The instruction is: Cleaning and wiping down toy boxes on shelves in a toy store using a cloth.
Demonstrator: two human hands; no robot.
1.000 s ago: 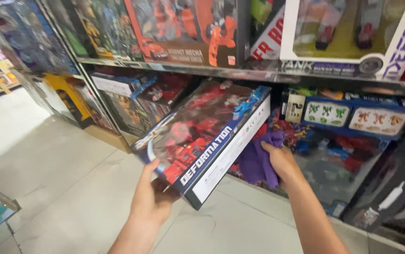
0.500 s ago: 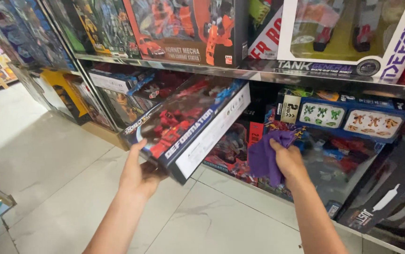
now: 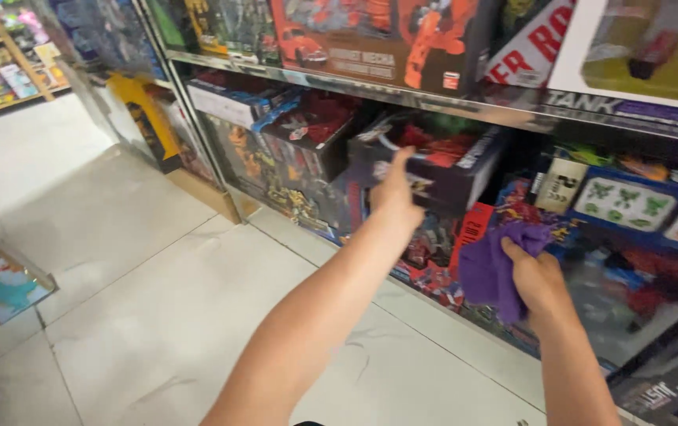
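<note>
A person's two bare arms are reaching from the bottom of the frame toward a toy shelf (image 3: 433, 101) filling the upper right.

The left hand (image 3: 396, 192), at centre frame, is pressing against the end of a toy box (image 3: 441, 162) lying on the lower shelf level. The fingers are pointing upward and lying close together against the box; the motion blur is hiding exactly how they are gripping. The box is dark cardboard with red and green artwork and a pale side edge, long and rectangular, sitting tilted among other boxes just below the metal shelf edge.

The right hand (image 3: 540, 280), at centre right, is clutching a purple cloth (image 3: 489, 268). The fingers are curled around it, bunching it into a soft, crumpled wad that is hanging left of the hand, just in front of the boxes on the lowest level.

Glossy boxes with clear plastic windows are crowding both levels. A large red box (image 3: 370, 39) is standing on the upper level. Pale, smooth floor tiles (image 3: 142, 276) are filling the lower left.
</note>
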